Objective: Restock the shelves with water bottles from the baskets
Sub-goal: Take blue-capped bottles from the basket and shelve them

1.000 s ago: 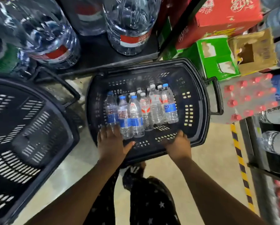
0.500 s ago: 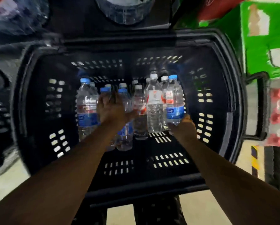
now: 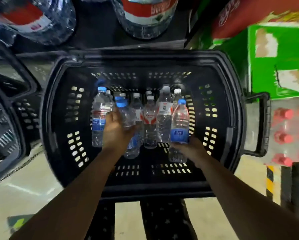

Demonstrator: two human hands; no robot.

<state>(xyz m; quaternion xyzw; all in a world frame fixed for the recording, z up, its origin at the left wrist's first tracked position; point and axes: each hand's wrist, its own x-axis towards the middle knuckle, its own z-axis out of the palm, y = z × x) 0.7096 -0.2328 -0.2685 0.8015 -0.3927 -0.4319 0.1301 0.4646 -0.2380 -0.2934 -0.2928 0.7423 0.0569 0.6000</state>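
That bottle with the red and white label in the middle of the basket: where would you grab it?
Grip the red-and-white-labelled bottle by its neck, just under the white cap, coming down from above. It stands upright with other bottles close on both sides in the basket, so its top is probably the freest part.

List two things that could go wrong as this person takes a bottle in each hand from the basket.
The left hand grips its blue-capped bottle among close neighbours; lifting may topple the red-label bottle beside it.
The right hand holds its blue-label bottle low down, so it could tip or slip.
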